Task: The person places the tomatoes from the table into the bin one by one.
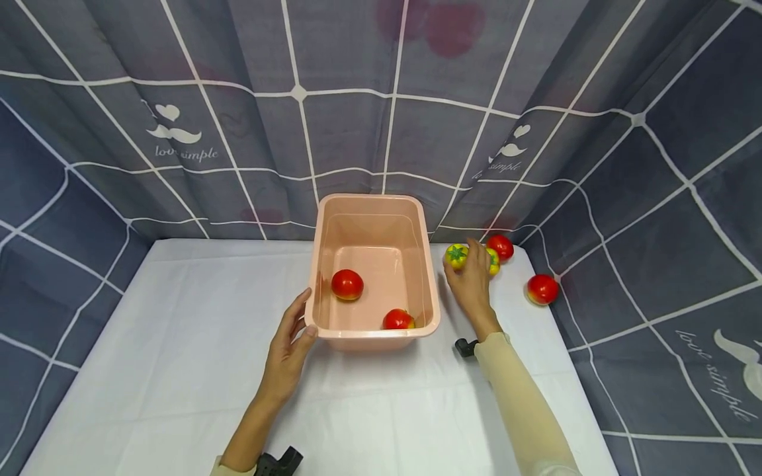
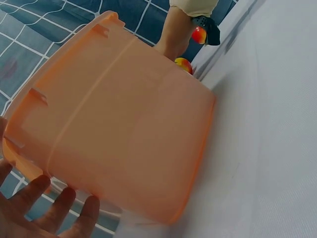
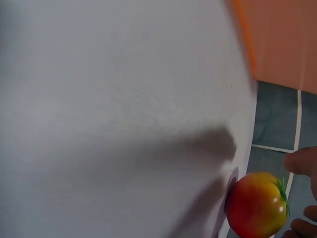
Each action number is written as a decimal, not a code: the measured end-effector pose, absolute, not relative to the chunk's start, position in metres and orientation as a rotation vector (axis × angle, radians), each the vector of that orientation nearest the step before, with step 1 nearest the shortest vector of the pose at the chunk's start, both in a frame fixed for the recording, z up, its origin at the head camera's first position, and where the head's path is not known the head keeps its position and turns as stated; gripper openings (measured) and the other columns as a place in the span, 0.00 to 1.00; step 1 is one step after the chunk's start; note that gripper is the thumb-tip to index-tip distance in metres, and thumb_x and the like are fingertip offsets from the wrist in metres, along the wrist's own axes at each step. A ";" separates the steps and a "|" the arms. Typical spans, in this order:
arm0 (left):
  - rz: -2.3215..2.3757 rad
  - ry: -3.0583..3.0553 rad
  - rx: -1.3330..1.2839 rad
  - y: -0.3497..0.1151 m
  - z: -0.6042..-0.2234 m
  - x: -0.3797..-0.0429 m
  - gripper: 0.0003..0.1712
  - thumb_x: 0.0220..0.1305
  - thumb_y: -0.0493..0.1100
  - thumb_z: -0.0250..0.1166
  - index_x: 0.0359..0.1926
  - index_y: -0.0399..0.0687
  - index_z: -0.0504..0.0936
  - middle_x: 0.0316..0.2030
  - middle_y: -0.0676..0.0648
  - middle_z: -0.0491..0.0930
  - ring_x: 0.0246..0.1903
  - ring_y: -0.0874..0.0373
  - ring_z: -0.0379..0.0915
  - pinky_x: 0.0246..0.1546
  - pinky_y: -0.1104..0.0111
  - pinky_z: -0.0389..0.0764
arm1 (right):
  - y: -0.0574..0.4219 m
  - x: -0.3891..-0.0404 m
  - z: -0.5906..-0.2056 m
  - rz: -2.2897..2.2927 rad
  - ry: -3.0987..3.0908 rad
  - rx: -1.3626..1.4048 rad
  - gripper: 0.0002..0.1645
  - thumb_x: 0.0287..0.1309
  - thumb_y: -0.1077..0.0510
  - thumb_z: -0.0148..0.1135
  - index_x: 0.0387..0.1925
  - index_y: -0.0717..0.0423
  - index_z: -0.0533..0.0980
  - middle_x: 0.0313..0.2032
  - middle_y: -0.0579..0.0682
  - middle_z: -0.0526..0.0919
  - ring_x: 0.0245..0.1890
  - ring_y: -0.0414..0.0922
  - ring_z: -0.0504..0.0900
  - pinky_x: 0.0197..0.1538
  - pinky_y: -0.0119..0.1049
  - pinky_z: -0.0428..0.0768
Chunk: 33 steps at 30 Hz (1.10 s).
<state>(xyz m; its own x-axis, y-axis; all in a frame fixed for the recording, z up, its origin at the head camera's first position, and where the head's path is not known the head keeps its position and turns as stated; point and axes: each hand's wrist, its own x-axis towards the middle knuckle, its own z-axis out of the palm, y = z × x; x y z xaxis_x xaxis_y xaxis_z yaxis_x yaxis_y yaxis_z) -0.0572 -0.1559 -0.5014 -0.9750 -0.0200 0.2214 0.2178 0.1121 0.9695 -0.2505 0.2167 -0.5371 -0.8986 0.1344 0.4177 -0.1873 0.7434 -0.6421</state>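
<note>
My left hand (image 1: 286, 357) rests on the near-left corner of a peach plastic bin (image 1: 372, 332), its straight, spread fingers (image 2: 62, 208) touching the outside by the rim. Two red tomatoes (image 1: 347, 284) lie inside the bin. To the bin's right, my right hand (image 1: 471, 281) reaches down over a yellow tomato (image 1: 457, 256) with a green stalk. In the right wrist view that red-and-yellow tomato (image 3: 256, 204) sits on the white cloth, the thumb (image 3: 299, 161) apart from it and the fingertips close to its other side. Another yellow tomato (image 1: 493, 262) is partly hidden behind my right hand.
A red tomato (image 1: 500, 247) lies behind my right hand, and another red tomato (image 1: 542, 289) sits at the table's right edge. The white-covered table (image 1: 178, 344) is enclosed by a grey checked curtain (image 1: 345, 132) at the back and sides.
</note>
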 end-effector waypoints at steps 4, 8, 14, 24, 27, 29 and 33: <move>-1.971 -2.204 -0.191 -0.157 -0.501 -0.057 0.38 0.81 0.34 0.58 0.85 0.59 0.61 0.84 0.50 0.59 0.71 0.67 0.71 0.64 0.82 0.79 | 0.214 -0.257 -0.538 0.945 -2.564 0.021 0.46 0.61 0.58 0.76 0.76 0.66 0.65 0.73 0.68 0.69 0.75 0.65 0.64 0.81 0.58 0.62; -1.972 -2.200 -0.191 -0.157 -0.500 -0.057 0.38 0.80 0.34 0.59 0.85 0.59 0.61 0.84 0.49 0.59 0.70 0.69 0.71 0.63 0.82 0.80 | 0.212 -0.261 -0.540 0.902 -2.628 -0.006 0.46 0.63 0.56 0.74 0.76 0.68 0.64 0.72 0.70 0.70 0.75 0.66 0.65 0.81 0.58 0.64; -1.972 -2.197 -0.215 -0.157 -0.501 -0.057 0.38 0.80 0.33 0.58 0.85 0.58 0.61 0.84 0.49 0.59 0.70 0.67 0.71 0.63 0.81 0.81 | 0.211 -0.262 -0.543 0.852 -2.691 -0.049 0.41 0.68 0.52 0.72 0.72 0.68 0.67 0.68 0.70 0.73 0.70 0.66 0.69 0.77 0.59 0.69; -1.988 -2.189 -0.226 -0.156 -0.501 -0.058 0.38 0.81 0.34 0.58 0.85 0.58 0.60 0.84 0.48 0.59 0.69 0.68 0.72 0.61 0.79 0.83 | 0.215 -0.262 -0.545 0.891 -2.694 -0.074 0.42 0.65 0.53 0.74 0.72 0.66 0.67 0.67 0.70 0.74 0.69 0.66 0.71 0.77 0.59 0.70; -1.986 -2.194 -0.224 -0.155 -0.501 -0.057 0.38 0.81 0.34 0.58 0.85 0.58 0.60 0.84 0.48 0.59 0.69 0.69 0.72 0.61 0.80 0.83 | 0.216 -0.260 -0.544 0.920 -2.686 -0.087 0.43 0.64 0.53 0.75 0.73 0.67 0.67 0.67 0.70 0.74 0.69 0.66 0.71 0.77 0.59 0.69; -1.988 -2.195 -0.218 -0.155 -0.501 -0.057 0.38 0.81 0.34 0.58 0.85 0.58 0.60 0.84 0.48 0.59 0.69 0.69 0.72 0.61 0.80 0.83 | 0.217 -0.259 -0.543 0.946 -2.675 -0.090 0.43 0.63 0.53 0.75 0.72 0.67 0.67 0.67 0.70 0.75 0.68 0.66 0.71 0.77 0.59 0.69; -1.988 -2.197 -0.206 -0.155 -0.500 -0.056 0.38 0.81 0.34 0.58 0.85 0.59 0.60 0.84 0.48 0.59 0.69 0.69 0.72 0.61 0.80 0.82 | 0.217 -0.256 -0.544 0.989 -2.649 -0.086 0.43 0.63 0.53 0.76 0.72 0.67 0.68 0.65 0.70 0.76 0.67 0.66 0.71 0.76 0.58 0.69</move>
